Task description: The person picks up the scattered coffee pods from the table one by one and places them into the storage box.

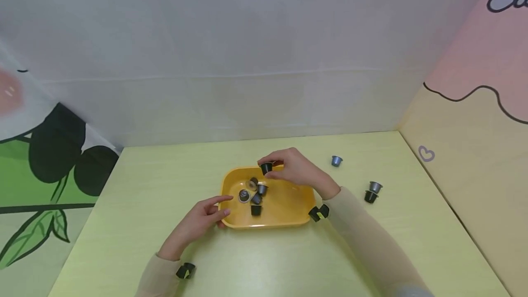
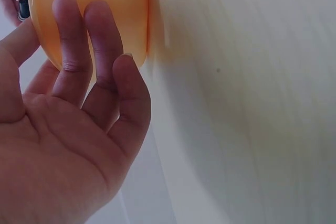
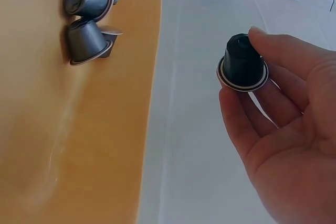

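Observation:
In the head view, my right hand (image 1: 294, 167) pinches a black coffee capsule (image 1: 266, 167) between thumb and fingers, above the tray's back rim. The right wrist view shows this black capsule (image 3: 243, 64) with its flanged rim toward the palm side. My left hand (image 1: 202, 218) holds the left end of the yellow tray (image 1: 288, 205), with some fingers over the rim and others outside it. Several dark and grey coffee capsules (image 1: 256, 210) lie clustered in the tray's left half. In the left wrist view, fingers of the left hand (image 2: 68, 108) partly cover the tray wall.
On the table (image 1: 165, 173), a blue-grey capsule (image 1: 336, 161) stands behind and right of the tray. Farther right, a silver capsule (image 1: 375, 187) and a black capsule (image 1: 371, 196) touch. A pale cloth wall (image 1: 255, 58) rises behind, with a printed panel (image 1: 466, 150) at right.

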The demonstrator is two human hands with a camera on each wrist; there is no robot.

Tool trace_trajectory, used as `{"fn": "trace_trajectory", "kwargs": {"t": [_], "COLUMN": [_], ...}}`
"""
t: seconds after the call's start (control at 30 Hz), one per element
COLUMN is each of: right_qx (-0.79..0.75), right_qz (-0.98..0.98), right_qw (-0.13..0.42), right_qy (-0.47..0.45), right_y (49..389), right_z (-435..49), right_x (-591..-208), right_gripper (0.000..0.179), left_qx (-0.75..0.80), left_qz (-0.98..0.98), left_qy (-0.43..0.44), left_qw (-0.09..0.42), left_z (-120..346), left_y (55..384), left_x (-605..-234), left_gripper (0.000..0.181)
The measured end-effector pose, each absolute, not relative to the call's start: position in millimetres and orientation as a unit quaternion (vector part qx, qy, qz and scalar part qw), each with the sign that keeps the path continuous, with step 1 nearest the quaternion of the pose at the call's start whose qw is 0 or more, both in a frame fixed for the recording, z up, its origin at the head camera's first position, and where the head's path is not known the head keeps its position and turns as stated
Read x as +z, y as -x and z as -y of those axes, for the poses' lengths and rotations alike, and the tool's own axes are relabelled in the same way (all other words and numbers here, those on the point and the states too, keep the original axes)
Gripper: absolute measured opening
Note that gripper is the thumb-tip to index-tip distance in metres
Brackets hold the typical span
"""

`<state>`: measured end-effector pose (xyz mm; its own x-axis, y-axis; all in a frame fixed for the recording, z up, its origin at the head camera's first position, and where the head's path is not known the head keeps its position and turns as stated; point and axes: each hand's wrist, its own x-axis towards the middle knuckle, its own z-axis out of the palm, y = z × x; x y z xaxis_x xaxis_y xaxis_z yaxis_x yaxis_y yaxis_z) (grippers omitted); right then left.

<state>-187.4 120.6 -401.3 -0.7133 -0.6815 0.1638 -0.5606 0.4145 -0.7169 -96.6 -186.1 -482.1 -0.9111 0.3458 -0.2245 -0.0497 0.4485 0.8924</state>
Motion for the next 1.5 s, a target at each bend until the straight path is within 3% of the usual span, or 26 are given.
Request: {"fn": "trace_trajectory", "kwargs": {"t": [0.97,1.5], "right_qx": [-0.472,-0.428], "right_qz": [-0.814,-0.796], "right_qw": [0.149,0.206], "right_qy": [0.305,0.375], "right_y": [213.3,211.2], "right_z": [-100.5,-80.2], "right_x": [-439.4,-458.5], "right_gripper": [0.035,0.034], "left_qx": [0.520,0.516], "left_qz": [-0.827,-0.831], "left_qy": [-0.094,-0.096], "left_qw": [0.189,0.186], "left_z": [186.2,186.1], "left_y": [96.4,96.8], "left_x": [-481.9,-481.0], "left_gripper": [0.050,0.049]}}
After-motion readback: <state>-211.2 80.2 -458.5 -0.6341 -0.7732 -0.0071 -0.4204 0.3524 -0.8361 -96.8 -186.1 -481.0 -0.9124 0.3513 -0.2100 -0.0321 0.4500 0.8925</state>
